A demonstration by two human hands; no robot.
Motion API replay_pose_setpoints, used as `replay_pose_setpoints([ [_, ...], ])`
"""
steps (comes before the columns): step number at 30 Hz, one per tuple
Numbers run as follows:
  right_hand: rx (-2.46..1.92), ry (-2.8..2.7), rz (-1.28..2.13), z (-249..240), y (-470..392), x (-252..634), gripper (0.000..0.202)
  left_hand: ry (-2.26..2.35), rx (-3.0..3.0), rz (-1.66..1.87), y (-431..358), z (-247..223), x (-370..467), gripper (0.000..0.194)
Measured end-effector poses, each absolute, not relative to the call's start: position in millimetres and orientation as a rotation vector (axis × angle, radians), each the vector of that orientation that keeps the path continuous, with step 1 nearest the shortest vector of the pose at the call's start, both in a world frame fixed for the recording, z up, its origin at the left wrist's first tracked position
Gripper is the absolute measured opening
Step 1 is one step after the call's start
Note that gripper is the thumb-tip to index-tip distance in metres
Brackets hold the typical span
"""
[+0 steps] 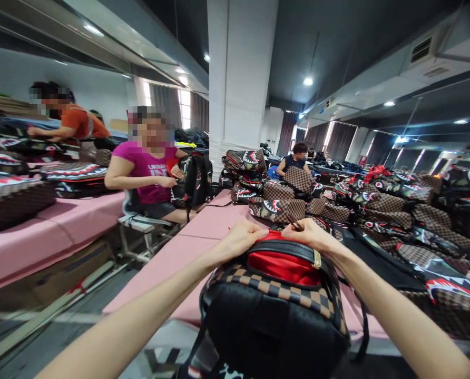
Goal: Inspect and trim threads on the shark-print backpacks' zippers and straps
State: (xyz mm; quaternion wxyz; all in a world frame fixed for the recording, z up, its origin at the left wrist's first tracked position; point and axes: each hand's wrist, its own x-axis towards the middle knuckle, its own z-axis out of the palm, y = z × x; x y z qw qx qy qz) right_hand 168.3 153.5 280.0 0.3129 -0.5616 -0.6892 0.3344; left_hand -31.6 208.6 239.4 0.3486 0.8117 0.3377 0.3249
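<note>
A black backpack (266, 316) with a brown checkered band stands in front of me at the table's edge. Its top is unzipped, and red lining (284, 266) shows in the opening. My left hand (245, 237) is closed, pinching the red edge on the far side of the opening. Just to the right, my right hand (310, 234) is closed on the same far edge. A thin dark brown piece sticks up by the right fingers; I cannot tell what it is. A gold zipper end (317, 259) shows below that hand.
Pink-covered tables (159, 266) stand ahead and at left. Piles of checkered shark-mouth bags (385, 221) fill the right side. A person in a purple shirt (150, 171) handles a black backpack (197, 179); other people work farther back. A white pillar (241, 73) rises behind.
</note>
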Motion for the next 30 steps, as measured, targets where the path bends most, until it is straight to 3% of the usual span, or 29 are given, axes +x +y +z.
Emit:
replay_pose_setpoints([
  [4, -1.493, -1.995, 0.832, 291, 135, 180, 0.032, 0.950, 2.078, 0.874, 213, 232, -35, 0.042],
  [7, -1.478, -1.793, 0.901, 281, 132, 188, 0.032, 0.936, 2.119, 0.860, 211, 239, -36, 0.042],
  [11, -1.427, -1.541, 1.018, 262, 139, 190, 0.033, 0.993, 2.280, 1.321, 174, 254, -35, 0.032],
  [13, -1.393, -1.545, 1.041, 259, 141, 189, 0.034, 0.831, 2.452, 1.377, 146, 259, -31, 0.031],
  [19, -1.349, -1.629, 1.023, 259, 139, 185, 0.033, 0.518, 2.498, -0.062, 132, 277, -11, 0.031],
  [21, -1.332, -1.643, 1.008, 255, 140, 185, 0.030, 0.483, 2.341, -0.346, 147, 282, -5, 0.034],
  [27, -1.261, -1.589, 0.969, 244, 155, 188, 0.022, 0.594, 2.193, -0.436, 155, 282, 16, 0.033],
  [30, -1.201, -1.574, 0.905, 247, 156, 195, 0.027, 0.647, 2.153, -0.359, 156, 278, 20, 0.042],
])
